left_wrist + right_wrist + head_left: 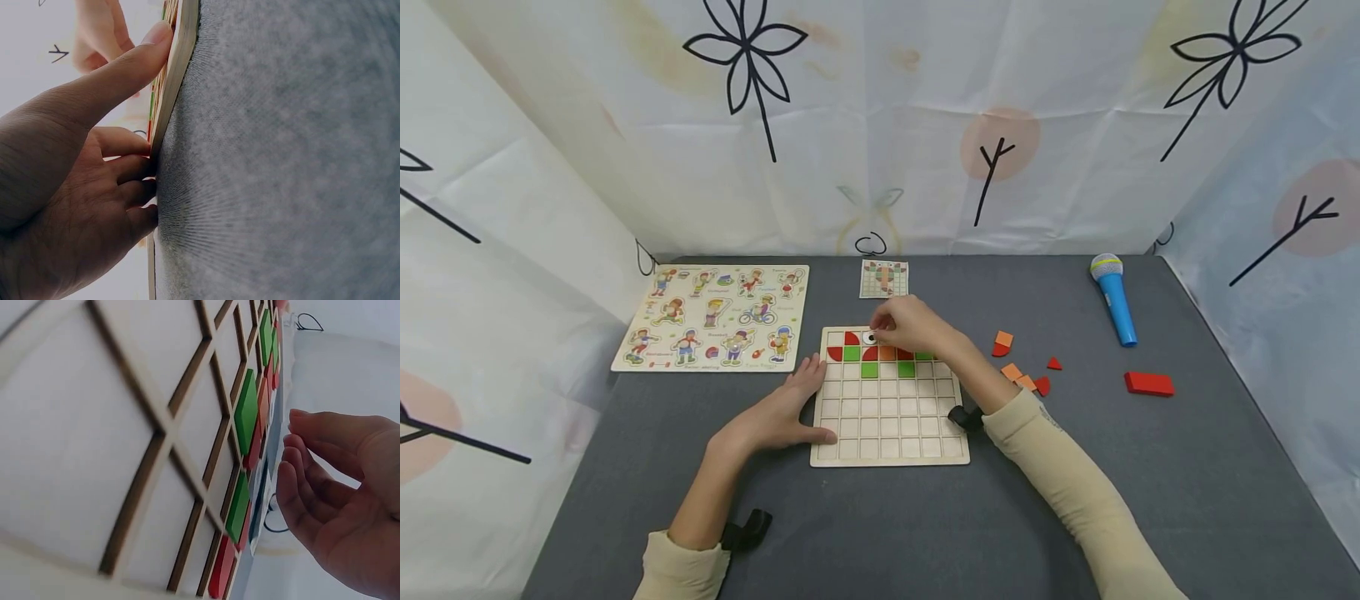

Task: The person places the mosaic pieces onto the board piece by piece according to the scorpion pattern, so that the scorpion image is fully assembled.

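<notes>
Reaches with the right hand point(910, 325) over the far rows of the pale wooden grid board point(890, 425), thumb and fingertips drawn together just beside a small white tile with a black dot point(868, 338) in the top row; cannot tell whether to count a piece between those fingertips. Steadies, by the look of it, the board with the left hand point(778, 417), fingers apart along the left edge and thumb on the near left part, wrapped round nothing. Has the board flat on the grey table point(865, 533), near-square, without a clear long axis, in rows running left to right. Turns most, as a judgement, on the way to the flat orange square pieces point(1003, 338), red rounded pieces point(1042, 386) and small red triangle point(1055, 364): right of the board and a little nearer the body than the right hand, just past the right forearm, well apart from the left hand. Makes the right hand clearly the nearer.
</notes>
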